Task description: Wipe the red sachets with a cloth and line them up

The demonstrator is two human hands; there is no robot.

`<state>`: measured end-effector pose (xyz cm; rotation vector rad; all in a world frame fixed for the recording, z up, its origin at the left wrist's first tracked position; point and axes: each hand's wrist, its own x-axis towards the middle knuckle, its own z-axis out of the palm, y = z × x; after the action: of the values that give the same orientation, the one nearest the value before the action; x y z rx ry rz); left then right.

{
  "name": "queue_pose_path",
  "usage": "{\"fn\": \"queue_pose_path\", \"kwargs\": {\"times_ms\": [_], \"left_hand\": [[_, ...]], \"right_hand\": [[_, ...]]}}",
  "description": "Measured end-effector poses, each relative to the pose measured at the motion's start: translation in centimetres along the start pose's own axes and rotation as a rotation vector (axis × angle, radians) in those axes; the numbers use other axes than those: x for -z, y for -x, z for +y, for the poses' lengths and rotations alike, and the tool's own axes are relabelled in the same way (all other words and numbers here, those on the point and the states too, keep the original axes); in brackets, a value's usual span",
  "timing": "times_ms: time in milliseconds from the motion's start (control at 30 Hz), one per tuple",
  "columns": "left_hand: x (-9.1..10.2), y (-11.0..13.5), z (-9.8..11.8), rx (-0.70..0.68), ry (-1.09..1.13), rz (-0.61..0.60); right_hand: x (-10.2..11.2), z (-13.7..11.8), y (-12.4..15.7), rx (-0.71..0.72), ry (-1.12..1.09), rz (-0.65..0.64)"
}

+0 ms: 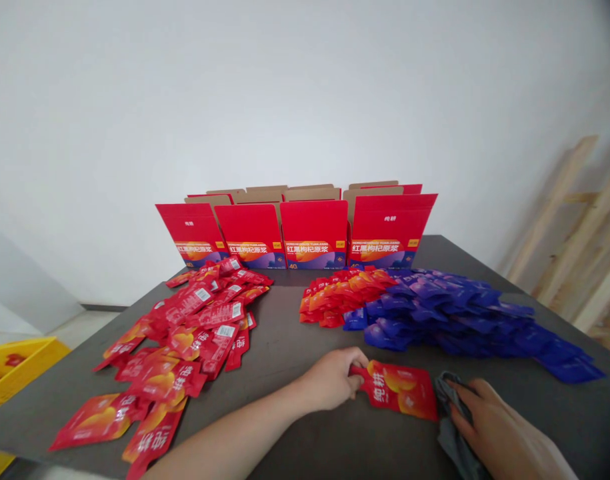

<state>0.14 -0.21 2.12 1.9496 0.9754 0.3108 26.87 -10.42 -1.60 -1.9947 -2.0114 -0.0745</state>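
Fingers [351, 361] of the left hand [329, 383] are closed narrowly on the left end of a red pouch [402, 390], pinching its small neck while the rest of the pouch lies flat on the dark worktop [285, 347]. This pouch sits at the near edge of the worktop, printed side up, with an orange patch and white characters on it.

Just right of the red pouch, touching its right edge, lies a crumpled grey cloth [452, 433]. The right hand [502, 437] rests on top of that cloth with its fingers [467, 392] bent loosely over it and pointing toward the pouch; I cannot tell whether they grip the cloth or only press on it.

Beyond the red pouch, a heap of blue pouches [459, 313] stretches away to the right, and a smaller heap of orange-red pouches [342, 297] adjoins the blue one on its left. Well to the left of the red pouch, a loose spread of red pouches [185, 347] covers the worktop as far as its near edge. Farthest behind the red pouch, a row of open red cartons [305, 233] stands upright against the white wall [305, 87].

Far left of the red pouch, below the worktop, stands a yellow crate [15, 370]. Far right and behind it, wooden battens [575, 247] lean on the wall.
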Motion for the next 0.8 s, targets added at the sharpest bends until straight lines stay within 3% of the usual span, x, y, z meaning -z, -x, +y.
{"fn": "queue_pose_path", "kwargs": {"times_ms": [100,200,333,433,533,600,800], "left_hand": [[1.6,0.2,0.2,-0.391,-0.41,0.205],[2.5,0.2,0.2,-0.621,-0.768,0.168],[1.9,0.0,0.1,-0.738,-0.98,0.079],[1.4,-0.1,0.0,-0.757,-1.011,0.029],[1.5,-0.1,-0.1,-0.749,-1.012,-0.038],[1.8,-0.1,-0.1,-0.73,-0.999,-0.062],[2.2,-0.2,-0.4,-0.71,-0.946,-0.078]], "right_hand": [[1.2,0.7,-0.8,-0.034,0.0,-0.006],[2.5,0.4,-1.5,-0.031,0.019,0.086],[2.9,-3.9,-2.1,0.061,-0.013,0.071],[1.5,-8.2,-2.0,0.179,0.007,-0.003],[0.1,-9.9,-1.6,0.19,0.064,-0.033],[-0.4,-8.7,-1.4,0.154,0.08,-0.024],[0.5,-1.7,-1.5,0.067,0.09,-0.024]]}}
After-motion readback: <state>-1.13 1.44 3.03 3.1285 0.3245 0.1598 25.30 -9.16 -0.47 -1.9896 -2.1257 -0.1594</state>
